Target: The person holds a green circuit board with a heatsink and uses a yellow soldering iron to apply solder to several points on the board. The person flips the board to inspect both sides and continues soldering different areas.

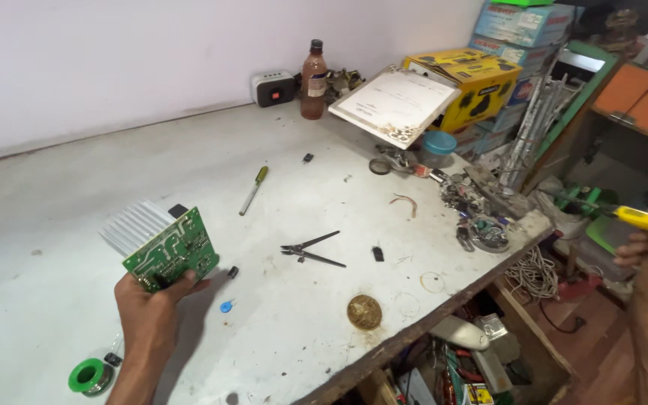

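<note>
At the far right end of the counter (279, 187) a yellow cardboard box (474, 82) with black printing lies flat, its lid facing up. Behind and above it stand stacked light-blue boxes (523, 26) with coloured print, a green one on top. A brown bottle (313, 79) by the wall carries a pale label with a red band. A white sheet-like board (395, 105) with printed lines leans against the yellow box

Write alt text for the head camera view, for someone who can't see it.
A person's left hand holds a green circuit board with a finned metal heatsink above a white workbench. The right hand grips a yellow-handled tool off the bench's right edge. Pliers and a screwdriver lie on the bench.
</note>
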